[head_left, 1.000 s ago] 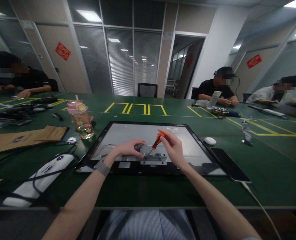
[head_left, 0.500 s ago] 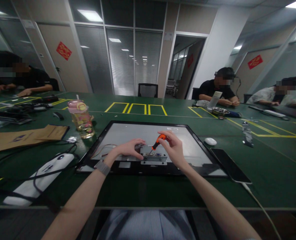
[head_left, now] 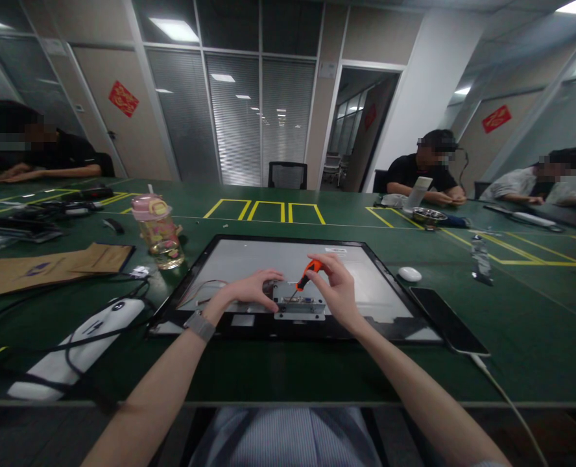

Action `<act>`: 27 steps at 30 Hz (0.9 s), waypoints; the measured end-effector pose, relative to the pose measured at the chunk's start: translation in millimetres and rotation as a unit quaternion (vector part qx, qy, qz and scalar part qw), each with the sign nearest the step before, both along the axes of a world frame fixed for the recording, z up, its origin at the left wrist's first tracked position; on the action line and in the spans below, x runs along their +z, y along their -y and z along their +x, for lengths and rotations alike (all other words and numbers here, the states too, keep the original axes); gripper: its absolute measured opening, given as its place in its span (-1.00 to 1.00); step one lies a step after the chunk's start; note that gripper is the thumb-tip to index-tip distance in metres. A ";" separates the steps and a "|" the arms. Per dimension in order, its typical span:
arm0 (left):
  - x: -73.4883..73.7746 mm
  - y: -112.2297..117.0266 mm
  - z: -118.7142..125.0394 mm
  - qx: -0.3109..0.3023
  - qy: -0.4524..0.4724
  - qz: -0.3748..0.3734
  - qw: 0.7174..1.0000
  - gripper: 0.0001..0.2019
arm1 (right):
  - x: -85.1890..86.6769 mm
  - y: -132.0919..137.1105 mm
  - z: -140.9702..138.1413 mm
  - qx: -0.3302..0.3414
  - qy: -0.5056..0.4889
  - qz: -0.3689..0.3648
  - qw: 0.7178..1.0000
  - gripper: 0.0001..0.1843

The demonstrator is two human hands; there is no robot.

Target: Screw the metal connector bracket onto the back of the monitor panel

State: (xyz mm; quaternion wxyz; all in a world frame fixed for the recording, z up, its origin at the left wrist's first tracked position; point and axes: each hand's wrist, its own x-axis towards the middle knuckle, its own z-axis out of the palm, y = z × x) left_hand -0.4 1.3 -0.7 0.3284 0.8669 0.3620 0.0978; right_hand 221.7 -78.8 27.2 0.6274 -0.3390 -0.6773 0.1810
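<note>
Holds a screwdriver (head_left: 309, 272) in the right hand (head_left: 339, 292), pinched between thumb and fingertips round the orange handle, shaft slanting down and left toward a metal plate (head_left: 300, 306). Cannot tell whether the tip sits in a screw: too small to see. Rests the left hand (head_left: 253, 288) loosely curled on the panel (head_left: 239, 259), fingertips touching the plate's left end, gripping nothing. Wears a grey band (head_left: 199, 325) on that wrist.

Has the panel lying back-up on the table (head_left: 317, 370), near the front edge, with a black frame all round and thin wires looping at its left. Has the plate low on the panel's middle, a port connector along its near side.

As for the screwdriver: probably light and stiff, slim enough to roll in the fingers, so best taken at the thick of the handle. As for the panel: likely broad, thin and fragile, apt to flex or crack under a point load; better steadied with a flat hand and lifted by the frame at two sides. As for the plate: seemingly small rigid sheet metal, perhaps sharp at the edges; best held by its ends, clear of connector and wires.

Nearby: phone (head_left: 446, 319) just beside the panel's right corner, mouse (head_left: 408, 274) beyond it, bottle (head_left: 157, 233) and paper bag (head_left: 49, 267) to the left, other people seated at the far sides
</note>
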 end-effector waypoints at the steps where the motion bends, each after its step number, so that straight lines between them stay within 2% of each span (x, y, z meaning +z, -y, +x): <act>1: -0.7 -0.7 -0.1 -0.003 0.002 0.001 1.000 -0.15 | 0.2 -0.5 0.5 0.003 -0.012 -0.005 1.000 -0.74; 5: -2.4 -1.7 -0.7 -0.004 0.013 -0.002 1.000 -0.18 | 1.4 -3.1 3.4 0.082 -0.059 -0.069 0.992 -0.83; 7: -2.5 -1.6 -1.0 -0.001 0.012 -0.006 1.000 -0.18 | 1.3 -4.7 4.1 0.129 -0.074 -0.104 0.983 -0.77; 10: -2.3 -1.4 -1.2 0.005 0.016 -0.010 1.000 -0.19 | 1.2 -5.9 3.2 0.173 -0.103 -0.122 0.972 -0.71; 14: -1.9 -1.4 -0.7 0.007 0.022 -0.011 1.000 -0.21 | 2.2 -4.9 0.6 0.211 -0.152 -0.142 0.955 -0.78; 17: -1.8 -1.0 -0.2 0.006 0.018 -0.010 1.000 -0.20 | 3.4 -4.0 -0.1 0.226 -0.165 -0.157 0.947 -0.80; 21: -1.7 -0.1 0.1 0.016 0.015 -0.009 1.000 -0.19 | 3.9 -4.7 0.5 0.218 -0.140 -0.148 0.954 -0.70; 27: -1.8 -1.9 -0.3 0.008 0.022 -0.008 1.000 -0.20 | 1.6 -7.8 1.3 0.196 -0.136 -0.128 0.963 -0.78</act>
